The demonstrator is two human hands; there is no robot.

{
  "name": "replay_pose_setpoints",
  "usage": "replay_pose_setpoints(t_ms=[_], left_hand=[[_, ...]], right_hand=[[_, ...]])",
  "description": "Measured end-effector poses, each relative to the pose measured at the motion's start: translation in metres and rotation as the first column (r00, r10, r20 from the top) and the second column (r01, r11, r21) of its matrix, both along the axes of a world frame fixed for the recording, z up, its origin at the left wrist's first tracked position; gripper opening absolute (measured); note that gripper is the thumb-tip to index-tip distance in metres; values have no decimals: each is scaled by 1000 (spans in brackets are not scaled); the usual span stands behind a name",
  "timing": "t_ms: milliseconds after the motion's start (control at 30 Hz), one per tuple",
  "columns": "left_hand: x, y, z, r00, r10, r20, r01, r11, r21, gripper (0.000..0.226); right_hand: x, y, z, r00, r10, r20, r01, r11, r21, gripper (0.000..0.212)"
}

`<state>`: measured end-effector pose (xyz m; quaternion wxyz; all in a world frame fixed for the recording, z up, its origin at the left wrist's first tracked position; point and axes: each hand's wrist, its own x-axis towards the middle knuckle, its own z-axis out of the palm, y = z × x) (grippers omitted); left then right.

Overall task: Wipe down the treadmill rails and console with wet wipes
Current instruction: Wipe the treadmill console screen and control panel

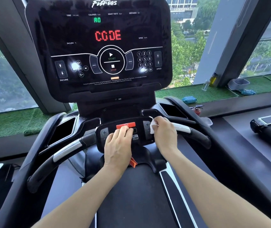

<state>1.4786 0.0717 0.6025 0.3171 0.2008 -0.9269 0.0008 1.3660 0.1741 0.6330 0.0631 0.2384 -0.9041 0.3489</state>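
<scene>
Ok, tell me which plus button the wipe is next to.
The right plus button, beside the wet wipe in the right hand; the left one sits uncovered.

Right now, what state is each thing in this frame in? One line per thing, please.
Console display: powered on, showing CODE in red.
Wet wipe: bunched, held against the lower control panel.
Right hand: grips the wipe.
Left hand: fingers flat, resting on the panel by the red stop button.
Orange safety clip: hanging below the panel.
</scene>
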Motion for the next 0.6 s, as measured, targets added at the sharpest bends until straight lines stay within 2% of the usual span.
replay_pose_setpoints(t_ms=[200,367,467,600], left_hand=[[1,1,-1,1000,0,-3,0,1000,-19,37],[1,0,-2,1000,-11,-19,11,1000,3,34],[1,1,-4,999,-18,-33,18,1000,5,34],[1,-1,-4,998,-40,-39,40,999,6,34]], right_hand=[[-16,-10,16,999,31,45,-32,999,18,23],[8,11,-5,988,-20,152,29,998,-57,24],[17,17,-19,980,-67,185,74,997,-32,26],[30,18,-28,972,-103,213,127,986,-104,33]])
